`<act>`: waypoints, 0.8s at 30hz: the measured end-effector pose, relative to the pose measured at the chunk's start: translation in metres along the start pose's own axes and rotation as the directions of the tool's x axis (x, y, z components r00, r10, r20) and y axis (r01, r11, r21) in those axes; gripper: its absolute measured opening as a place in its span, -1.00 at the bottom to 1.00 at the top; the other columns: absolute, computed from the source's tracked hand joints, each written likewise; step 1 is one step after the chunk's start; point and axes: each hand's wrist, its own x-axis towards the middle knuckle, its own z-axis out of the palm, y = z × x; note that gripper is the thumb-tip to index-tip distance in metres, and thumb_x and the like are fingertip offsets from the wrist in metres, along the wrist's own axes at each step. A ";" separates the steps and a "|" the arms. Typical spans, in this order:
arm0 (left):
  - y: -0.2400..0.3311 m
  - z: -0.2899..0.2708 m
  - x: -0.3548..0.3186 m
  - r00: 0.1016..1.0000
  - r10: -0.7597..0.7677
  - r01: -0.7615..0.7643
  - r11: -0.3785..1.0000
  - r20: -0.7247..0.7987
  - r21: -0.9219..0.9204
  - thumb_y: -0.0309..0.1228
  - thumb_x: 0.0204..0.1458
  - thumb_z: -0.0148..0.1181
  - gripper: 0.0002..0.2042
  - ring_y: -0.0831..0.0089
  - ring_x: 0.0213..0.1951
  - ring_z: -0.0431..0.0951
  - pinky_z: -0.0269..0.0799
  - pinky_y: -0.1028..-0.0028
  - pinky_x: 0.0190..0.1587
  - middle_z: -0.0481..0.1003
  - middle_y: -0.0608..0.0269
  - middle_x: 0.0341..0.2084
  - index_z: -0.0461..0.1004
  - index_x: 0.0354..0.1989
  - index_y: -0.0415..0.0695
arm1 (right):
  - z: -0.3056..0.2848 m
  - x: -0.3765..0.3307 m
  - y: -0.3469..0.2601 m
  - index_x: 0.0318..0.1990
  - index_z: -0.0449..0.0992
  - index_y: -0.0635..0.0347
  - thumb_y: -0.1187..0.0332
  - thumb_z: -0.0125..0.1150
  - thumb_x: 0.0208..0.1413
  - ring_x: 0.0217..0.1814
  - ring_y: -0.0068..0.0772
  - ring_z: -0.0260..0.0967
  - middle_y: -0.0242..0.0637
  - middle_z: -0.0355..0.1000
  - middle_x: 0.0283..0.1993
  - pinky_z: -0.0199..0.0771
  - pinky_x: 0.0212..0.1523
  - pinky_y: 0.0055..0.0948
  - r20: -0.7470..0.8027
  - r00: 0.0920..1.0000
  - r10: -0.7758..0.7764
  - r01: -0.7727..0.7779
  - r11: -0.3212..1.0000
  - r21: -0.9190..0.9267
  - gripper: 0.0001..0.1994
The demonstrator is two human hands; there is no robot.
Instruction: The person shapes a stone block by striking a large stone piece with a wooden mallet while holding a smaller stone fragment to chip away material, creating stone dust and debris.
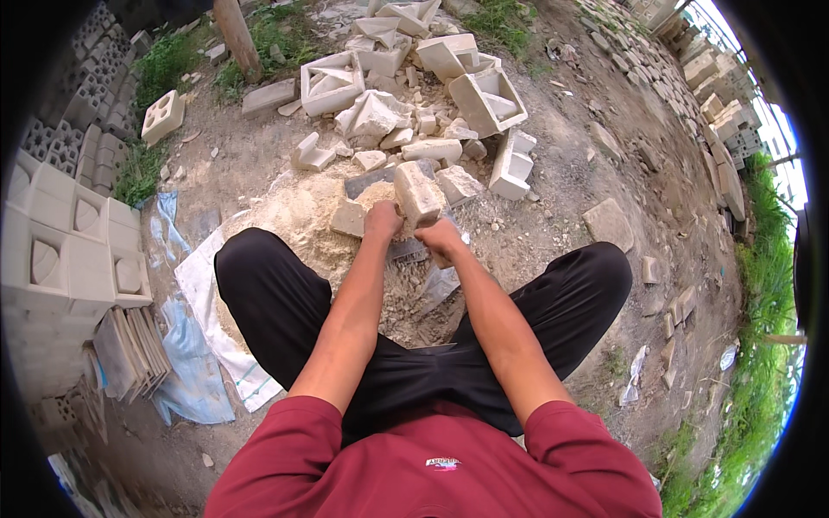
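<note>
My left hand [382, 222] is closed at the edge of a broken pale block piece [348, 217], over crushed material between my knees. My right hand [440, 240] is a fist just beside it, wrapped round the near end of a block-headed hammer [417, 192]. The hammer's head is long, dusty and rectangular; its handle is hidden by my fingers. Beneath my hands lies a dark flat slab [408, 251], partly covered. Just beyond the hammer rests a pale rubble chunk [458, 184].
Broken hollow blocks [332, 84] and rubble pile up ahead. Pale powder [298, 216] spreads over a white sheet [203, 281] at left. Stacked blocks [60, 220], leaning tiles [134, 350] and blue plastic [194, 367] line the left. A wooden post [236, 34] stands beyond.
</note>
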 end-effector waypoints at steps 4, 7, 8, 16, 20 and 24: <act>-0.040 -0.005 0.009 0.994 0.097 -0.105 0.977 0.051 0.186 -0.45 -0.11 0.17 -0.78 -0.01 -0.09 0.56 0.50 0.18 -0.03 0.56 -0.12 -0.19 0.56 -0.25 -0.21 | -0.013 -0.030 -0.071 -0.42 0.55 0.41 0.29 0.34 -0.13 -0.59 -0.40 0.46 -0.19 0.49 -0.55 0.47 -0.59 -0.39 -0.107 0.984 -0.144 0.163 0.967 0.197 -0.71; -0.035 0.003 0.002 0.984 0.173 -0.171 0.983 -0.046 0.061 -0.45 -0.12 0.16 -0.80 -0.01 -0.12 0.57 0.49 0.17 -0.04 0.57 -0.11 -0.25 0.54 -0.29 -0.21 | -0.033 -0.029 -0.095 -0.46 0.52 0.39 0.29 0.27 -0.09 -0.62 -0.40 0.45 -0.22 0.46 -0.59 0.47 -0.60 -0.40 -0.245 0.928 -0.281 0.340 0.908 0.245 -0.74; -0.034 0.002 0.002 0.990 0.136 -0.135 0.991 -0.039 0.023 -0.44 -0.12 0.16 -0.81 -0.01 -0.13 0.57 0.49 0.17 -0.04 0.57 -0.11 -0.27 0.54 -0.31 -0.20 | -0.033 -0.029 -0.098 -0.48 0.52 0.38 0.26 0.25 -0.09 -0.65 -0.39 0.43 -0.22 0.45 -0.62 0.47 -0.58 -0.37 -0.292 0.896 -0.335 0.416 0.863 0.285 -0.73; -0.028 -0.086 0.036 0.924 -0.078 0.020 0.988 -0.375 -0.156 -0.38 -0.19 0.17 -0.86 0.17 -0.35 0.62 0.51 0.31 -0.20 0.59 0.00 -0.47 0.57 -0.48 -0.15 | 0.046 -0.015 0.005 -0.26 0.62 0.29 0.09 0.34 -0.18 -0.24 -0.18 0.59 0.02 0.57 -0.32 0.56 -0.18 -0.34 -0.242 0.935 -0.260 0.190 0.942 -0.276 -0.58; 0.037 -0.185 0.027 0.916 0.077 -0.163 0.968 -0.394 -0.189 -0.33 -0.12 0.23 -0.87 0.27 -0.38 0.62 0.52 0.34 -0.25 0.61 0.13 -0.47 0.55 -0.46 -0.12 | 0.027 -0.018 0.004 -0.28 0.59 0.41 0.12 0.38 -0.21 -0.28 -0.20 0.59 0.01 0.58 -0.30 0.58 -0.23 -0.34 -0.091 0.989 -0.117 0.090 0.962 -0.260 -0.54; 0.065 -0.267 0.003 0.855 0.318 -0.394 0.912 -0.411 -0.113 -0.28 -0.09 0.21 -0.79 0.28 -0.35 0.63 0.52 0.34 -0.21 0.62 0.13 -0.43 0.58 -0.36 -0.14 | 0.029 -0.051 -0.064 -0.51 0.52 0.35 0.23 0.29 -0.14 -0.64 -0.46 0.42 -0.23 0.44 -0.65 0.41 -0.59 -0.40 -0.125 0.977 -0.175 0.200 0.952 0.231 -0.71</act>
